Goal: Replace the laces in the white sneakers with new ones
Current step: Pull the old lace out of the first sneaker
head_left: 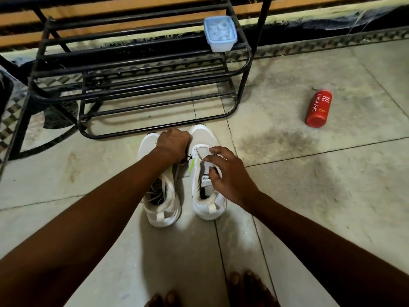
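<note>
Two white sneakers stand side by side on the tiled floor, toes pointing away from me. The left sneaker (160, 196) has loose white laces (168, 191) piled over its opening. My left hand (173, 144) is curled over its front part, and what the fingers hold is hidden. The right sneaker (204, 171) shows a bare tongue with no lace in sight. My right hand (225, 173) hovers over that tongue with fingers spread and bent, fingertips touching it.
A black metal shoe rack (137, 69) stands just beyond the sneakers. A pale blue lidded plastic box (220, 36) sits on its top right corner. A red body-wash bottle (318, 108) lies on the floor to the right. My bare toes (243, 289) show at the bottom edge.
</note>
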Action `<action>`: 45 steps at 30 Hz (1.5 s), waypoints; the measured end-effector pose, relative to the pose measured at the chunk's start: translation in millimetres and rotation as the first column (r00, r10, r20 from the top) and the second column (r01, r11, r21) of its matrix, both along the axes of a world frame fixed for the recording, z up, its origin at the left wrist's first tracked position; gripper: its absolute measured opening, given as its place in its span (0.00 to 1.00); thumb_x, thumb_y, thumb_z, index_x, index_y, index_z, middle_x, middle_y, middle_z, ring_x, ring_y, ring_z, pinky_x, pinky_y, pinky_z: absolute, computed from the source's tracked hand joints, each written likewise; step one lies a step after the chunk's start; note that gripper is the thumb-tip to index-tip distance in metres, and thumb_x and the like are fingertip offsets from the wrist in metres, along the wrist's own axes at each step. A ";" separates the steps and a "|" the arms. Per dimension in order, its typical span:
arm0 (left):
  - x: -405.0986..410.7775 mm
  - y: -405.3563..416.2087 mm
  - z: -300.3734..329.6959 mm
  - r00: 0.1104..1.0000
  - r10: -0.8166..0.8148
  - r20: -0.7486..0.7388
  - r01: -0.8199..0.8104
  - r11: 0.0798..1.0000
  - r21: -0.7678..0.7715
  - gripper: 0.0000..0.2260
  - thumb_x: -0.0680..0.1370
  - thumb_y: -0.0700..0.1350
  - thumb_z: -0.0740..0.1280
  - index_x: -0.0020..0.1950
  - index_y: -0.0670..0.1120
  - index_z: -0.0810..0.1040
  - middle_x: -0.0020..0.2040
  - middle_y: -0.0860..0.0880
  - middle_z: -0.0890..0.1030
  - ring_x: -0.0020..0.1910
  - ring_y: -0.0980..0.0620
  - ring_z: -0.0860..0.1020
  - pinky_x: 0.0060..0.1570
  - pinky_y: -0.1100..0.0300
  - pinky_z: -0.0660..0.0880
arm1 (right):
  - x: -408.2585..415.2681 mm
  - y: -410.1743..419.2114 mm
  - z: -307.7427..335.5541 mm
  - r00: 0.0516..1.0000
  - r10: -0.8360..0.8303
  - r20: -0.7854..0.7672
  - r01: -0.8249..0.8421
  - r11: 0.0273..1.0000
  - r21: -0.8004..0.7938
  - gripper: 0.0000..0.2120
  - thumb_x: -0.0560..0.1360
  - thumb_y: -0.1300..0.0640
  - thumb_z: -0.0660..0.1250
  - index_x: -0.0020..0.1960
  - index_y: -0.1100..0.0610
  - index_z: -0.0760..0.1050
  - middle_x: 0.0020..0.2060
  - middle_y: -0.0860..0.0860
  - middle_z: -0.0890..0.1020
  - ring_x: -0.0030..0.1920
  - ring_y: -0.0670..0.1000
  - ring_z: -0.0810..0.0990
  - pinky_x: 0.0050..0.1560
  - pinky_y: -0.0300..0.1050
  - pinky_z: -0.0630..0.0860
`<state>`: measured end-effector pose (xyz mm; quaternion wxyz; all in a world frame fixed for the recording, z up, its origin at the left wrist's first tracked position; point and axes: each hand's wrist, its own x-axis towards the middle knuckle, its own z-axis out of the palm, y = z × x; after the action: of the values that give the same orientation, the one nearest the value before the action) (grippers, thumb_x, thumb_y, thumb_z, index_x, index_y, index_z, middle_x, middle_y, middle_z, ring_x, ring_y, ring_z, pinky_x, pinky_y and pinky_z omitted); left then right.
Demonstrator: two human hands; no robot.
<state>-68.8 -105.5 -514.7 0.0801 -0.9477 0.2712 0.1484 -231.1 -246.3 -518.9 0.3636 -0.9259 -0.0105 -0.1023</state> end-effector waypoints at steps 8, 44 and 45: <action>0.9 4.8 8.4 0.996 0.077 -0.052 -0.083 0.989 -0.123 0.15 0.74 0.47 0.72 0.60 0.44 0.81 0.58 0.39 0.81 0.58 0.38 0.79 0.56 0.50 0.77 | -0.5 -4.1 0.5 0.998 -0.036 0.047 0.033 0.997 0.072 0.14 0.74 0.67 0.69 0.59 0.62 0.81 0.60 0.57 0.80 0.61 0.53 0.80 0.64 0.41 0.73; -74.6 -137.1 81.2 0.752 0.080 -0.654 -0.623 0.411 -0.666 0.02 0.83 0.42 0.66 0.51 0.45 0.75 0.41 0.46 0.77 0.37 0.50 0.73 0.36 0.59 0.68 | -19.1 -110.7 25.9 0.869 -0.408 -0.281 0.435 0.357 0.827 0.02 0.75 0.69 0.71 0.47 0.66 0.82 0.36 0.58 0.82 0.35 0.54 0.80 0.41 0.48 0.78; -80.4 -141.8 73.9 0.721 0.104 -0.685 -0.659 0.407 -0.632 0.01 0.83 0.39 0.65 0.53 0.44 0.76 0.43 0.44 0.78 0.39 0.48 0.74 0.38 0.58 0.69 | -20.1 -113.0 25.0 0.858 -0.425 -0.290 0.459 0.378 0.804 0.03 0.75 0.70 0.70 0.45 0.65 0.83 0.35 0.58 0.82 0.35 0.54 0.80 0.41 0.48 0.78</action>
<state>-149.2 -247.3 -440.8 -0.5121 -0.8102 0.0799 0.2738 -251.2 -359.3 -493.9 0.7285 -0.5947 0.2942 -0.1707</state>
